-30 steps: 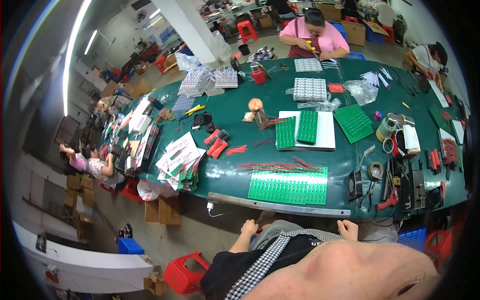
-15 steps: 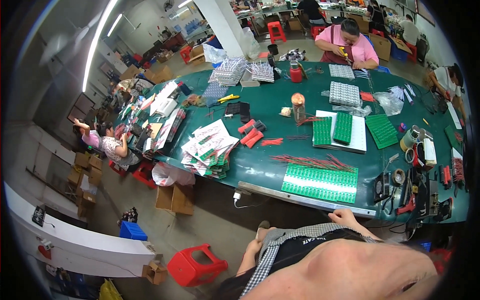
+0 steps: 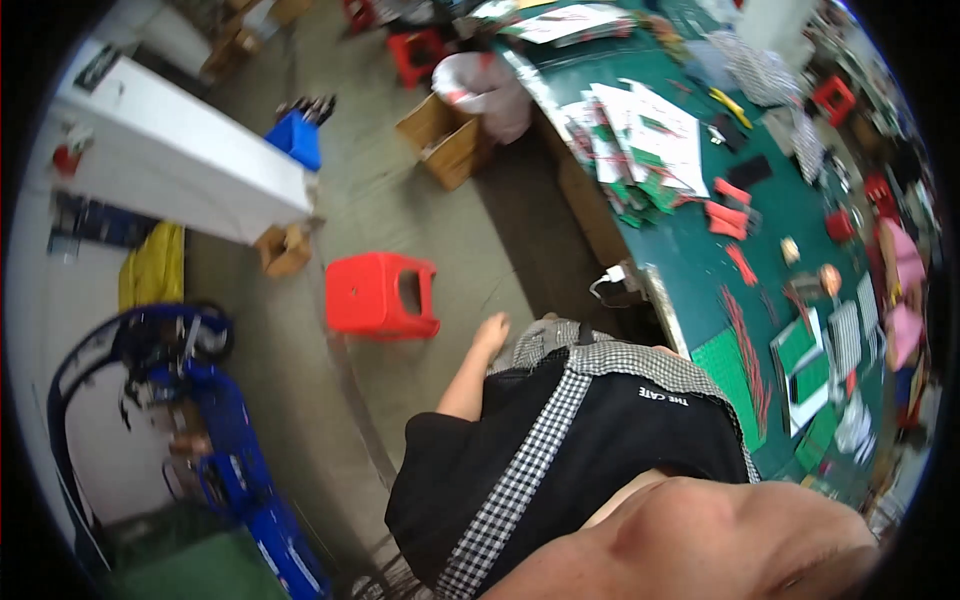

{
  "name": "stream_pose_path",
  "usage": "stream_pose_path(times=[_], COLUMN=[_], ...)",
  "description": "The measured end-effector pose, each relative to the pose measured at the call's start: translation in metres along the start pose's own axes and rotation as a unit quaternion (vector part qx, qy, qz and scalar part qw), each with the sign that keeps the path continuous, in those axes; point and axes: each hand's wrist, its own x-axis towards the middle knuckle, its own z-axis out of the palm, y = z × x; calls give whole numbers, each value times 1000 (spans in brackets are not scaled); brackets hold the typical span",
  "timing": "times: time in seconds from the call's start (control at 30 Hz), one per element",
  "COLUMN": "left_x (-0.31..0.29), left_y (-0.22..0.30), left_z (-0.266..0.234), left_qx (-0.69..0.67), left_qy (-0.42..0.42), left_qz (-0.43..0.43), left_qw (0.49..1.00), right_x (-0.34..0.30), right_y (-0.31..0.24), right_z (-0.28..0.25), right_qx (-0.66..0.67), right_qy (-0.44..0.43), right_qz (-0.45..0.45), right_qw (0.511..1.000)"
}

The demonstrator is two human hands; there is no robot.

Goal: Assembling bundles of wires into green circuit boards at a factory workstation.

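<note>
My left hand (image 3: 492, 330) hangs low beside my apron, away from the table, with the red plastic stool (image 3: 365, 295) nearest to it. Its fingers are small and smeared, and I see no object in it. My right hand is hidden past the checked apron edge, on the table side. Close to that side lies a green circuit board panel (image 3: 722, 372) on the green table (image 3: 675, 260). A bundle of thin red wires (image 3: 742, 350) rests along the panel.
A stack of white and green boards (image 3: 655, 140) stands on the table, with red bundles (image 3: 728, 212) nearby. An open cardboard box (image 3: 445, 150) and a white bag (image 3: 490, 90) are by the table's end. A blue vehicle (image 3: 235, 430) stands at lower left; a blue crate (image 3: 295, 140) lies beyond.
My view has swung left, so the table has shifted to the right and the stool and blue vehicle show more. My right hand has gone out of sight.
</note>
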Motion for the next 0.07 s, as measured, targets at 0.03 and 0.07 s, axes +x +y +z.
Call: stream_pose_path(times=[0.03, 0.07], left_x=[2, 20], left_y=[-6, 17], left_z=[-14, -28], left_qx=[-49, -96], left_qy=[23, 30], left_qz=[-10, 14], left_qw=[998, 995], right_x=[33, 72], right_y=[20, 83], right_z=[17, 18], right_qx=[-108, -209], right_qy=[-17, 2], right_qz=[94, 194], right_qw=[990, 958])
